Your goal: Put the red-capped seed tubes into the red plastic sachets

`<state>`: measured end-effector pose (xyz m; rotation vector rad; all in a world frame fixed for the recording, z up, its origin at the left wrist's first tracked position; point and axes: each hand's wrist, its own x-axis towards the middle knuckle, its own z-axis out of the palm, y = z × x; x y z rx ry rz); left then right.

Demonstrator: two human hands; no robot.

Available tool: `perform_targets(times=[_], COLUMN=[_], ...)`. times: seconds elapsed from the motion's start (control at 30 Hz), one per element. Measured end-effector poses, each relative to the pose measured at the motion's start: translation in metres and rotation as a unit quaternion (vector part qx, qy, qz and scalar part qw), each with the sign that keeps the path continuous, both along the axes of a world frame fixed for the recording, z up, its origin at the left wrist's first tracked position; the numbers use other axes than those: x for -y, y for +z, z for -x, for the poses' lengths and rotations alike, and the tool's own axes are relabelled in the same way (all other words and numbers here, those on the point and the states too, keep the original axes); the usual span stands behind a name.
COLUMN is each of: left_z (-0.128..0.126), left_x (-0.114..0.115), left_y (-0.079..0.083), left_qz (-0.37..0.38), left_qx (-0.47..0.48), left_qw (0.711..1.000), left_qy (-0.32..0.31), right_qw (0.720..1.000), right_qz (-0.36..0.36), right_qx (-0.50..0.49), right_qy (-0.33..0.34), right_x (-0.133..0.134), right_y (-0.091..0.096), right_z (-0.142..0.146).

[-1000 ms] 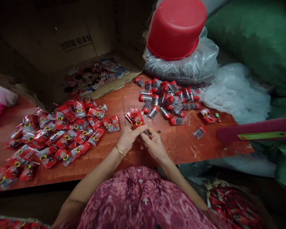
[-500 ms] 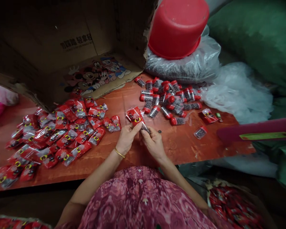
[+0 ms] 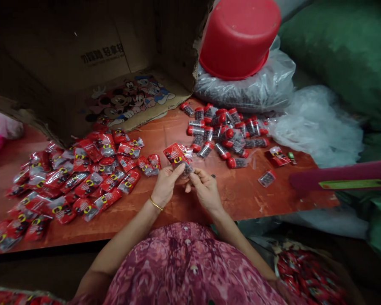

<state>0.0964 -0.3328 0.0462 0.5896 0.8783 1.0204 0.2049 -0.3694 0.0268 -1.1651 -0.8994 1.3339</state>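
Left hand [image 3: 165,186] pinches a red packet [image 3: 175,154] over the bench [image 3: 247,190] middle. Right hand [image 3: 206,190] grips a vial [image 3: 187,170] at its mouth. Filled packets [image 3: 76,178] heaped toward the left edge look done. Loose vials [image 3: 224,131] by the far edge remain.

**Held stock: one red packet, one small vial**

Item 1. Red packet [image 3: 175,153]: a flat, glossy red plastic sachet. It bore a round yellow-and-black emblem and had a clear strip at one end. You held it in your left hand [image 3: 166,186], pinched between thumb and fingertips at its lower, clear end. It tilted up and away to the left, with the printed face towards you.

Item 2. Small vial [image 3: 187,169]: a short clear tube with dark contents, mostly hidden. It lay at the packet's lower end, between your two hands, and the fingertips of your right hand [image 3: 205,189] were on it. Whether it sat inside the packet's mouth could not be told.
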Motion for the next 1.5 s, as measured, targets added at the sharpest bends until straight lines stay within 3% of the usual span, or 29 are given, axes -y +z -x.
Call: perform_targets(times=[0.17,0.3,0.47,0.57,0.7,0.87,0.97,1.07,1.13,1.23,1.33,1.4,1.5], left_z=[0.006,0.018,0.041,0.059,0.079,0.071,0.06,0.048,0.038,0.024,0.012,0.007,-0.001], left_x=[0.006,0.003,-0.003,-0.014,-0.033,-0.033,-0.027,-0.022,-0.02,-0.02,-0.023,-0.025,-0.027], left_y=[-0.003,-0.006,-0.004,0.005,0.016,0.016,0.014,0.014,0.012,0.003,-0.007,-0.01,-0.011], left_qz=[0.01,0.015,0.069,0.1,0.136,0.198,0.196,0.148,0.072,-0.06,-0.112,-0.112,-0.127], left_qx=[0.026,0.012,-0.019,-0.003,0.099,0.193,0.185,0.09,-0.019,-0.18,-0.271,-0.273,-0.234], left_qw=[0.999,1.0,0.996,0.986,0.948,0.928,0.928,0.967,0.991,0.98,0.952,0.953,0.963], left_qy=[-0.017,0.017,0.048,0.136,0.271,0.249,0.259,0.186,0.108,0.063,0.082,0.074,0.028], right_qw=[1.0,0.999,0.983,0.933,0.821,0.716,0.689,0.679,0.683,0.724,0.814,0.88,0.937], right_qz=[0.019,0.021,-0.062,-0.134,-0.159,-0.11,-0.086,-0.091,-0.097,-0.12,-0.148,-0.151,-0.135], right_qx=[0.009,0.028,0.17,0.333,0.546,0.689,0.719,0.728,0.724,0.679,0.561,0.444,0.312], right_qy=[0.017,0.029,0.042,0.007,-0.045,0.011,0.016,0.026,0.025,0.008,-0.041,-0.076,-0.088], right_x=[-0.012,-0.028,-0.04,-0.048,-0.064,-0.077,-0.08,-0.085,-0.087,-0.086,-0.076,-0.067,-0.054], right_y=[0.0,-0.004,-0.007,0.0,0.003,-0.012,-0.016,-0.014,-0.014,-0.017,-0.018,-0.017,-0.012], right_z=[0.013,0.032,0.043,0.024,-0.018,-0.034,-0.028,-0.026,-0.028,-0.032,-0.035,-0.033,-0.027])
